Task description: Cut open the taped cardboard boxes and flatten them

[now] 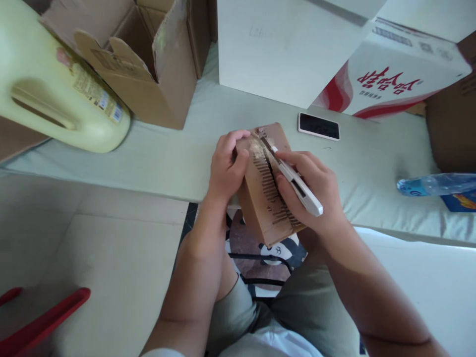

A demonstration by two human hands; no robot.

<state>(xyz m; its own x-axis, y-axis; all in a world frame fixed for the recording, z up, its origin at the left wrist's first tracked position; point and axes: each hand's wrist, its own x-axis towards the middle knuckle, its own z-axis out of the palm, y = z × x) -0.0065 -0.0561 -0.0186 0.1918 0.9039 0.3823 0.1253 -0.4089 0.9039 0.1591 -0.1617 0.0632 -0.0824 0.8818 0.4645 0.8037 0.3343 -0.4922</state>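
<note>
A small brown cardboard box rests over the near edge of the cloth-covered surface, tilted toward me. Along its top runs a dark slit, with torn paper near the far end and rows of dark marks beside it. My left hand grips the box's left far side, thumb and fingers pressed on it. In my right hand is a white box cutter, its blade pointing away from me and touching the top near the torn patch. The right fingers are closed around the cutter's handle.
A phone lies beyond the box to the right. White cartons and a red-and-white carton stand behind. At left are an open cardboard box and a large yellow jug. A plastic bottle lies at right.
</note>
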